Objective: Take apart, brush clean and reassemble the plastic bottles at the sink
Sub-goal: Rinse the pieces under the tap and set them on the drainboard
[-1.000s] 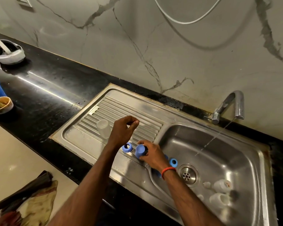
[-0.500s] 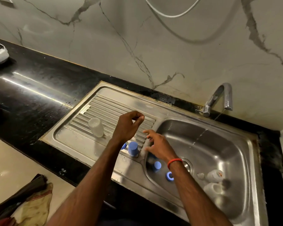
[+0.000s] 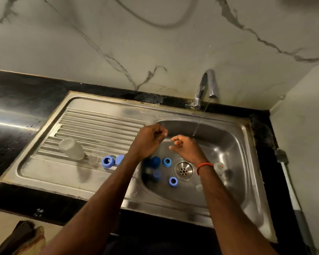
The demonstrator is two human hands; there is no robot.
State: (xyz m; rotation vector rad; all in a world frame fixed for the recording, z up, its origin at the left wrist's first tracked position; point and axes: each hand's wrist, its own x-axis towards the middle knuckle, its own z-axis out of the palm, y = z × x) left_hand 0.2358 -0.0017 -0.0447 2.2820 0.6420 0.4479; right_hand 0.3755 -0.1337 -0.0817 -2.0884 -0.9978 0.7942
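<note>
Centre frame: left hand (image 3: pixel 147 142) grip is sitting curled, contents unclear; right hand (image 3: pixel 186 150) grip is hanging loosely spread, empty. Likely the cleaning step; next needs grasping a blue cap (image 3: pixel 156 160).

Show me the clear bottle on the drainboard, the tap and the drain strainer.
clear bottle (image 3: pixel 71 148): head view, middle of its side.
tap (image 3: pixel 213 87): head view, spout, above the outlet.
drain strainer (image 3: pixel 183 170): head view, perforated centre.

A pale marble wall (image 3: pixel 155 43) with dark grey veins rises behind a glossy black countertop (image 3: pixel 17 100). A chrome tap (image 3: pixel 201 89) at the wall runs a thin stream of water. A crumpled brown cloth (image 3: pixel 20 240) lies low left; a white pipe (image 3: pixel 288 176) slants along the right wall.
</note>
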